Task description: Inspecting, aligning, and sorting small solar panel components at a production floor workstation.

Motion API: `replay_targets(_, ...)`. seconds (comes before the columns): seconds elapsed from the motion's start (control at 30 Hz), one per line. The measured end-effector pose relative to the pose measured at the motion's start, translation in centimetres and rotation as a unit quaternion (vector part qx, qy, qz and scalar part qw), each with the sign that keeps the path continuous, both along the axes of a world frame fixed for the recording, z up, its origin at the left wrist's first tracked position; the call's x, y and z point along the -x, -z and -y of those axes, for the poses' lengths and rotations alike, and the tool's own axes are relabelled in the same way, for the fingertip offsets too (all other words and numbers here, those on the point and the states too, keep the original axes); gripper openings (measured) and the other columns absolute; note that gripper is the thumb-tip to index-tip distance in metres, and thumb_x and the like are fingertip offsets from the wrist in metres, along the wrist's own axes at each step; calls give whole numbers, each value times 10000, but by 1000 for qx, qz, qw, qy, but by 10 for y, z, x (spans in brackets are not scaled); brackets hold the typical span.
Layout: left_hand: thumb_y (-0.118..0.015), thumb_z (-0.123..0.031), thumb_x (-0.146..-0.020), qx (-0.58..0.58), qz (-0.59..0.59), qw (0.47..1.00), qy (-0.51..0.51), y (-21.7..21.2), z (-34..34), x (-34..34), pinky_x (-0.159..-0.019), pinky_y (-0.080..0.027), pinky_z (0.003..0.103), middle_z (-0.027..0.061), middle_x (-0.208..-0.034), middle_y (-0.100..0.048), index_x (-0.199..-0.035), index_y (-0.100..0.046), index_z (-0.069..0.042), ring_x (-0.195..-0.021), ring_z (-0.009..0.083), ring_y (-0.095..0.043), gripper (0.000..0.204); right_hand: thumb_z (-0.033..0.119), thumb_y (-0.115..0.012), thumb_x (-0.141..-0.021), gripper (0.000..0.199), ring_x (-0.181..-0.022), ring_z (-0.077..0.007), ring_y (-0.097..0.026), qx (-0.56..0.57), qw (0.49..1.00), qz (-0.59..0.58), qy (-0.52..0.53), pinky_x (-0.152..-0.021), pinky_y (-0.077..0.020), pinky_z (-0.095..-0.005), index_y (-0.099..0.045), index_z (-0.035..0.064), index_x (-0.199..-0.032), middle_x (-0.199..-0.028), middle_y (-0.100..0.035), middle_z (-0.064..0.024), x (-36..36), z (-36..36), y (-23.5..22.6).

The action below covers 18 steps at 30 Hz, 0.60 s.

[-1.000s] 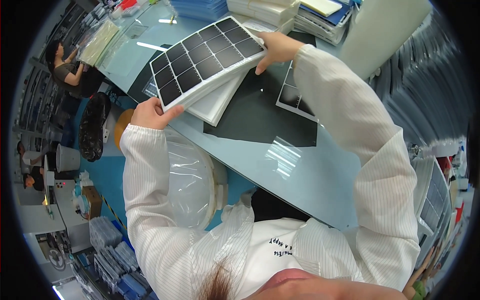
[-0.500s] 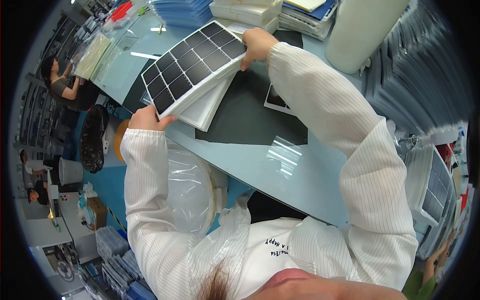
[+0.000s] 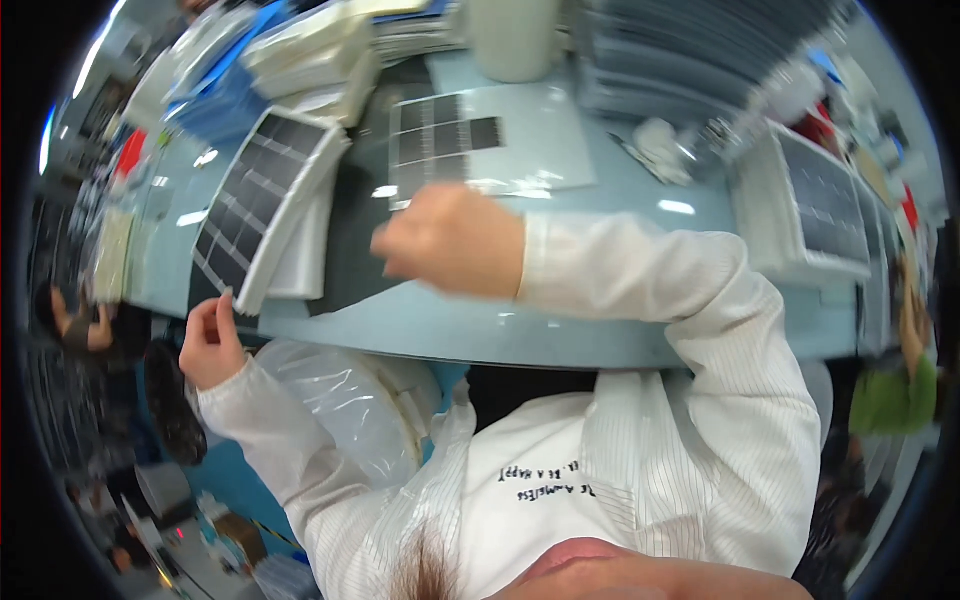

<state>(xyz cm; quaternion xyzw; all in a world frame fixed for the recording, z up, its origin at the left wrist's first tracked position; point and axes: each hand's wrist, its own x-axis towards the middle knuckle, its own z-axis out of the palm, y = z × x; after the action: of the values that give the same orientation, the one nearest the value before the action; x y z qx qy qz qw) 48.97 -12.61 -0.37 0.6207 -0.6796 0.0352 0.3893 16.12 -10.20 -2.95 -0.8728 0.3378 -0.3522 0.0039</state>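
Note:
A dark solar panel with a grid of cells [image 3: 258, 200] lies on top of white sheets at the left of the pale blue table [image 3: 560, 330]. My left hand [image 3: 208, 343] pinches its near corner at the table's edge. My right hand [image 3: 452, 242] hovers over the black mat [image 3: 350, 262] to the right of the panel. It is blurred, its fingers are curled, and nothing shows in it. Farther back a second, smaller cell sheet [image 3: 447, 136] lies flat under clear film.
A white cylinder [image 3: 512, 38] and stacked white and blue trays [image 3: 300, 55] stand at the back. A white tray holding a panel [image 3: 812, 212] sits at the right. A plastic-wrapped seat [image 3: 350, 405] is below the table edge. Other people are at the far left [image 3: 70, 322] and far right [image 3: 892, 392].
My right hand let go of the panel's far edge and drew back over the mat. The panel went from raised and tilted to lying at the left. The view swung toward the table.

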Motion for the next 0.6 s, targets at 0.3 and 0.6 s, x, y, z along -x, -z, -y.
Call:
replay_targets(0.3, -671, -147, -896, -3, 11, 941, 339, 49, -43, 133, -485, -350, 199, -17, -602, -562, -837, -659, 1, -527, 28, -447, 160, 179, -635, -711, 173, -565, -172, -559, 42, 989, -44, 133, -565, -428, -306, -499, 86, -660, -578, -493, -8, 19, -173, 29)
replay_targets(0.6, -658, -164, -896, -181, 22, 886, 426, 134, -88, 217, -515, -393, 217, -6, -621, -561, -830, -606, -11, -545, 55, -474, 175, 175, -646, -802, 138, -603, -253, -612, 20, 897, 293, 330, -550, -474, -361, -600, 58, -746, -646, -600, -66, 47, -194, 129)
